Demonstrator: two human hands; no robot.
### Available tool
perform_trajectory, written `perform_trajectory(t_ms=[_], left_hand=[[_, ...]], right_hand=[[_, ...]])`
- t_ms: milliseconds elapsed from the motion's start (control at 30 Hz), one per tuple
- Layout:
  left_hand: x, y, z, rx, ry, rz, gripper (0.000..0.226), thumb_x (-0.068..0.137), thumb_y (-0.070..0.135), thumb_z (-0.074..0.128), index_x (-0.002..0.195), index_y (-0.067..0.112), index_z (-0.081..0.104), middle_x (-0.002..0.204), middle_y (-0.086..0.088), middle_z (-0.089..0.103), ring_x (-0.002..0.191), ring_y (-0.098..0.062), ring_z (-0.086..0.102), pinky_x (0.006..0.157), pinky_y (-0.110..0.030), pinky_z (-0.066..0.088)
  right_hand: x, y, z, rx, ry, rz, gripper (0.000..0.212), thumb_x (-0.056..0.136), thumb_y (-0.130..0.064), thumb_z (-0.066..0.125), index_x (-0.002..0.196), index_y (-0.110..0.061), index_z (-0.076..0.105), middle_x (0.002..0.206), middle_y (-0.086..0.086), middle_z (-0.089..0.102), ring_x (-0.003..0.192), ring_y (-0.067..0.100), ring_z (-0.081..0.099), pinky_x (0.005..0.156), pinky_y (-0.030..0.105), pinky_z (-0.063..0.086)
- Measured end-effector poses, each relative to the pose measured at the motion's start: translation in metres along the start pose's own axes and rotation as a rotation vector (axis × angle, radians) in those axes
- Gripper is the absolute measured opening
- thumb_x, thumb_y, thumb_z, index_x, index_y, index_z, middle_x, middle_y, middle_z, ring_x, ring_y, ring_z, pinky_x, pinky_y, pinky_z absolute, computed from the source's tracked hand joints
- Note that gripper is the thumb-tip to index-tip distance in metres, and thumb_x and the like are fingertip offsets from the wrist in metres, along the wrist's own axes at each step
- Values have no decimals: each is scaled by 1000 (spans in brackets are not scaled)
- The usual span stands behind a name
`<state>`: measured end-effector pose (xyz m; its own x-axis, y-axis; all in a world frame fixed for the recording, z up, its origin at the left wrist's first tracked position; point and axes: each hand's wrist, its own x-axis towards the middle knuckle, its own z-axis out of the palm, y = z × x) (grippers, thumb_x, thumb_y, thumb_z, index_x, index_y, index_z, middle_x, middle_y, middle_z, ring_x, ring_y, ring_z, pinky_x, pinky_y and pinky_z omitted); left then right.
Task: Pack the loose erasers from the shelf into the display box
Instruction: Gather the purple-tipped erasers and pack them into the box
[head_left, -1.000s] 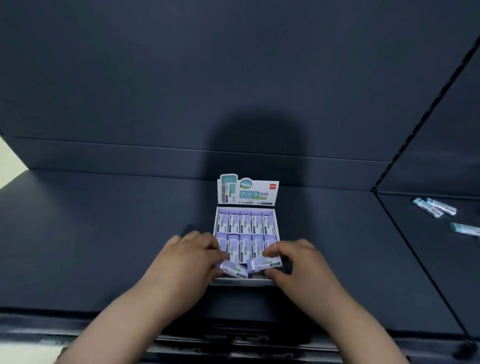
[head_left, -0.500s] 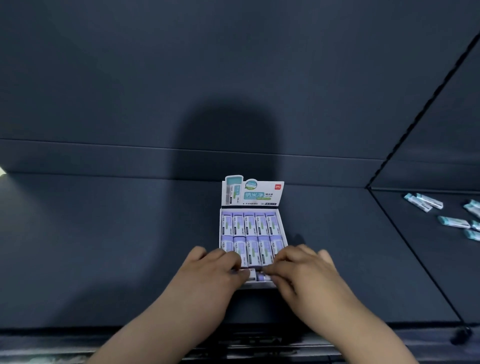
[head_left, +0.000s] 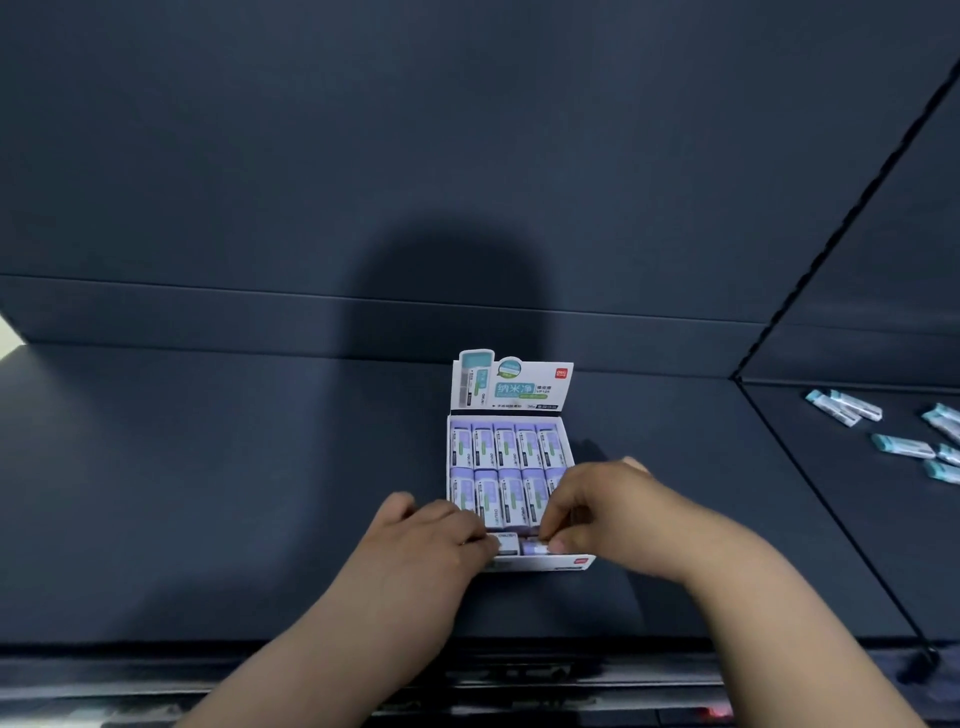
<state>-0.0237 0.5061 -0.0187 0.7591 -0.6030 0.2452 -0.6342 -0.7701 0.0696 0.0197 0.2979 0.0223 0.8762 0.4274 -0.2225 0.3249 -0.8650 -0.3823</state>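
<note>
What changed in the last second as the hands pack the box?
The left hand and right hand have pushed the two purple erasers, earlier slanting above the front row, down into the display box; fingers still hold them. The two full rows behind and the teal erasers on the right shelf lie unchanged.

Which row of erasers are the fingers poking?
The front row, nearest the person: the left hand and right hand both have fingertips on it, not those behind.

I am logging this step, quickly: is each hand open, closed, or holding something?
Left hand: pinches a pale eraser in the front row of the box.
Right hand: pinches the purple eraser beside it.
</note>
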Motion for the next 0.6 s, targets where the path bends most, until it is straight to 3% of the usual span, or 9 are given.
perform_trajectory(t_ms=[200,367,500,600], left_hand=[[0,-2,0,-53,-7,6,45,47,13,53,84,32,71,81,19,66,74,-4,63,70,-27,24],[-2,-3,0,-76,5,15,47,57,12,41,87,32,71,83,19,66,76,-3,63,74,-26,26],[-4,-4,0,-90,-10,20,49,48,14,52,89,32,72,84,19,67,77,-3,64,75,-26,26],[-5,-4,0,-100,-8,8,52,57,13,37,90,31,72,85,20,67,78,-3,64,75,-25,26]], right_hand=[[3,-2,3,-3,26,-20,11,77,-30,70,87,-28,67,79,-19,53,85,3,55,88,23,40],[-4,-2,8,-167,109,-97,14,83,-36,62,95,-31,65,87,-19,48,99,3,51,86,22,30],[-4,-6,6,-232,122,-107,13,85,-33,57,95,-29,65,94,-14,53,100,7,52,87,22,28],[-5,-7,6,-277,122,-129,18,88,-35,52,97,-29,66,101,-9,58,103,10,49,88,25,29]])
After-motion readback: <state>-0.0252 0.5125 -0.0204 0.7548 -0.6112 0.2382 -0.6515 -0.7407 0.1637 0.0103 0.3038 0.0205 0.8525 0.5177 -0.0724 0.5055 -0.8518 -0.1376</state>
